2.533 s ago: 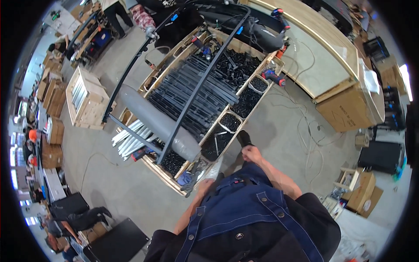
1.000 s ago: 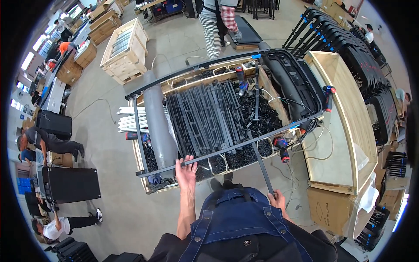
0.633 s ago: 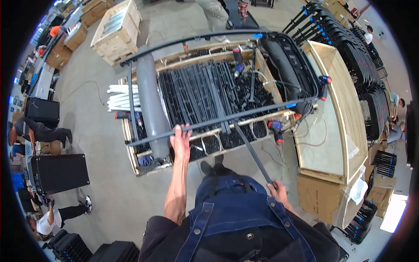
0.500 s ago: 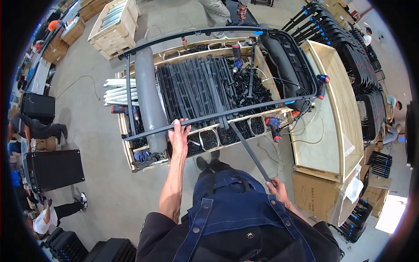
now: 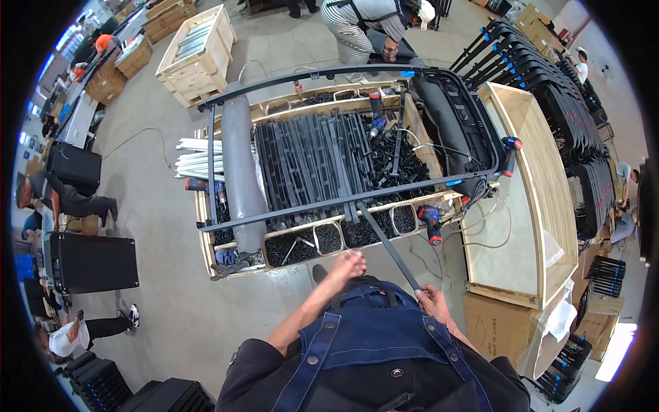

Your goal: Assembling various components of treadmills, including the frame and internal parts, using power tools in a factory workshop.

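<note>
My right hand (image 5: 431,302) is closed around the near end of a flat black metal bar (image 5: 390,247). That bar slants away from me to the near rail of a large black rectangular frame (image 5: 322,199). The frame lies across two padded grey rolls (image 5: 241,172) above a wooden parts crate (image 5: 206,250). In front of the crate, close to my body, my left hand (image 5: 351,263) is lifted off the frame; motion smears its fingers. Many black bars (image 5: 309,161) lie side by side inside the crate, and small black parts fill its near bins (image 5: 328,238).
Cordless drills (image 5: 430,224) hang or lie around the crate, one at the frame's right corner. A pale wooden box (image 5: 525,206) stands at right above a cardboard box (image 5: 498,329). Cables trail on the floor. A person (image 5: 377,27) bends beyond the crate; others work at left.
My left hand has let go of the frame's near rail and moved right and back toward my body. The right hand still holds the bar. The person beyond the crate shows more.
</note>
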A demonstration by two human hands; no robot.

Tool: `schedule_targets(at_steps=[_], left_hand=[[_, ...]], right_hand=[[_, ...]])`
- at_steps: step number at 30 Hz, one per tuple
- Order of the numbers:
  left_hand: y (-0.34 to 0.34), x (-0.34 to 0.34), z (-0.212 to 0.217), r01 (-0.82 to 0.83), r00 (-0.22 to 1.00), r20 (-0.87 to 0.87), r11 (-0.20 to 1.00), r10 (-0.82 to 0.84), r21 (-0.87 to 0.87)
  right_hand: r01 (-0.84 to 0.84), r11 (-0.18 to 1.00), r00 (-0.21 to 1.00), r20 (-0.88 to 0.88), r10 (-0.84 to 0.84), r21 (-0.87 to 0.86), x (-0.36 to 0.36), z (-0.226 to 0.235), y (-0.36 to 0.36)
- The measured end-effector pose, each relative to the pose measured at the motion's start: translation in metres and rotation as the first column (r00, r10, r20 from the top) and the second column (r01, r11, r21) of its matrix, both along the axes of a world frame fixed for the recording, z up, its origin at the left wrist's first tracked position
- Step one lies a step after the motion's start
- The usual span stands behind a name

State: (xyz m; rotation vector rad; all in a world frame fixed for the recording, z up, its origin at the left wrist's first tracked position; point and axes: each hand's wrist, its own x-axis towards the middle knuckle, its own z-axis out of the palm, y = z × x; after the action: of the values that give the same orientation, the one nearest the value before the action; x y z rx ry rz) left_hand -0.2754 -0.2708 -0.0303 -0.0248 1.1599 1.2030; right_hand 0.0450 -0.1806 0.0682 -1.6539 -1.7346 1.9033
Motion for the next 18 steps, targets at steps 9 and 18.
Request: schedule_targets(at_steps=[9, 18], left_hand=[[0.043, 0.013, -0.014, -0.01, 0.999, 0.035, 0.999, 0.011, -0.042], [0.033, 0.0, -0.002, -0.563, 0.821, -0.14, 0.825, 0.554, -0.039]], right_hand=[[-0.121, 0.977, 0.992, -0.035, 0.117, -0.176, 0.021, 0.029, 0.082], [-0.429, 0.848, 0.9, -0.072, 0.43, -0.312, 0.032, 0.037, 0.15]])
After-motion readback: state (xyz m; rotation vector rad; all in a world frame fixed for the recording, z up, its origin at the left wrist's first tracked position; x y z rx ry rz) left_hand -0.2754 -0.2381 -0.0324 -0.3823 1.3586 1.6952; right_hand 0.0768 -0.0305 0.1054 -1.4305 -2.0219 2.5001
